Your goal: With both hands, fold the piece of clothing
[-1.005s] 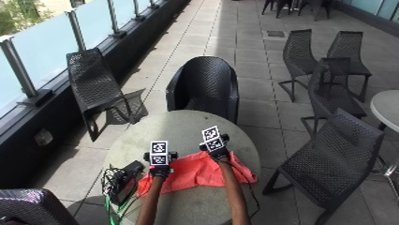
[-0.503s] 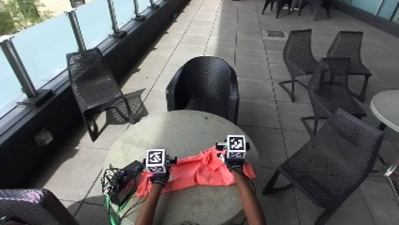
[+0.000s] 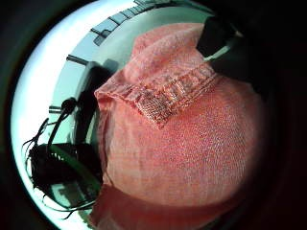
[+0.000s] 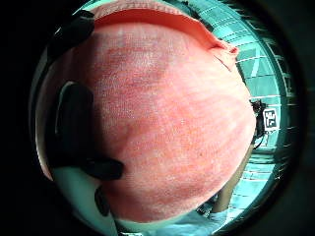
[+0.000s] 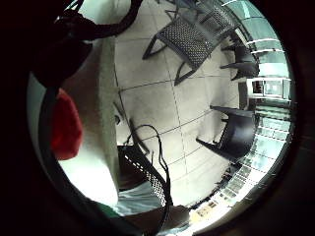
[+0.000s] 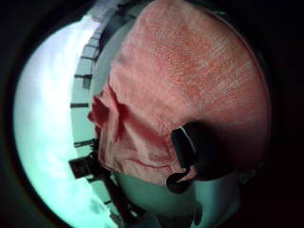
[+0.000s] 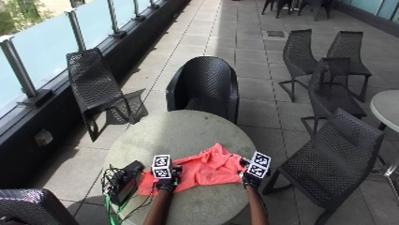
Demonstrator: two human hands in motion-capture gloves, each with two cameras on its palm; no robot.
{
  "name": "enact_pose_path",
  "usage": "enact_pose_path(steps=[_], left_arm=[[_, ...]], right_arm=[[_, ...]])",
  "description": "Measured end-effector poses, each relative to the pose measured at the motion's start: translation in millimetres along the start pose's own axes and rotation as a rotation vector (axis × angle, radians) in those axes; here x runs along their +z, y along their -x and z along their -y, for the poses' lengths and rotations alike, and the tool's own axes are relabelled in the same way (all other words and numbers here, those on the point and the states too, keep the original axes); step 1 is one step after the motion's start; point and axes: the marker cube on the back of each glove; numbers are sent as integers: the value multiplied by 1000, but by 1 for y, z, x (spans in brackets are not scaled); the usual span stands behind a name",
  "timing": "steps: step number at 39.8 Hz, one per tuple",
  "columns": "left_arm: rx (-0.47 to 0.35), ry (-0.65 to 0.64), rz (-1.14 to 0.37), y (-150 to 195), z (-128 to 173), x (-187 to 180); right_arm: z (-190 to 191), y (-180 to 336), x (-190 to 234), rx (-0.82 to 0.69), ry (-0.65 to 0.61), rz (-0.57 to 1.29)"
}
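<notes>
Compared with one second ago, the left hand (image 7: 166,183) and right hand (image 7: 250,179) have spread apart and drawn toward the 6 o'clock edge of the round table (image 7: 187,136), indicating the fold is being pulled through. Each hand pinches the coral-orange garment (image 7: 203,169), which lies rumpled between them, its ribbed hem showing.

Outside view high behind the person, palm views seemingly close, sharing the garment (image 7: 205,168)
</notes>
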Motion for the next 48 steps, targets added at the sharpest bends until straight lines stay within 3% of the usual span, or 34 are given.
enact_pose_path(steps=[5,10,13,15,17,21,24,27,33,39,48], left_arm=[[6,-13,-33,2,3,5],[8,-2,-24,2,2,7],[15,-12,-29,2,2,5],[15,-27,-33,1,2,2],[8,-55,-36,2,1,-6],[1,-98,-78,6,-2,-31],[14,-124,-128,9,-3,-49],[-2,-111,-136,21,4,-49],[-64,-112,-128,63,10,-69],[-124,-193,-140,96,-6,-110],[-171,-254,-108,122,-32,-133]], right_arm=[[13,5,10,-23,-257,-53],[42,10,-15,-71,-701,-162],[39,19,-23,-94,-747,-146],[33,19,-28,-74,-709,-134],[21,22,-33,-41,-593,-45],[-8,60,-49,-89,-293,422],[-15,93,-75,-226,-262,723],[-26,123,-92,-314,-245,849],[-74,210,-104,-486,-187,882],[-135,305,-69,-717,-11,883],[-194,376,10,-762,47,550]])
